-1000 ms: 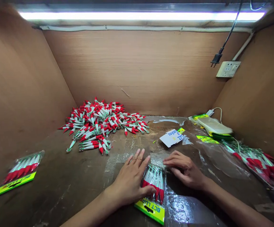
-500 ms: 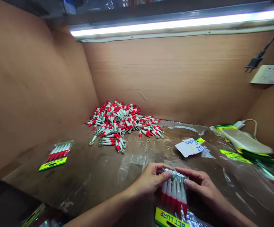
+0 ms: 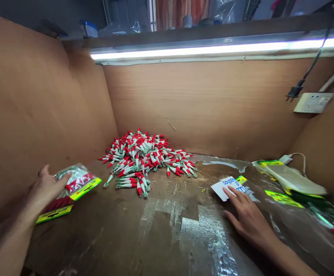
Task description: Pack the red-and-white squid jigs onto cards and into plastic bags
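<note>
- The person's left hand (image 3: 47, 187) is at the desk's left side, over the clear end of the upper lure pack (image 3: 82, 182), thumb reaching across it; whether the fingers pinch it cannot be told through the blur.
- The upper lure pack, its yellow header to the right, overlaps the lower lure pack (image 3: 54, 213) on the desk (image 3: 121, 237).
- The right hand (image 3: 246, 212) is spread, thumb apart from the fingers; its fingertips overlap the white card (image 3: 221, 191), contact uncertain.
- A heap of red-and-white lures (image 3: 144, 151) lies near the back wall (image 3: 201, 107), between the hands.
- Clear bags (image 3: 296, 178) with yellow headers lie at the right, beyond a loose yellow label (image 3: 283, 198).
</note>
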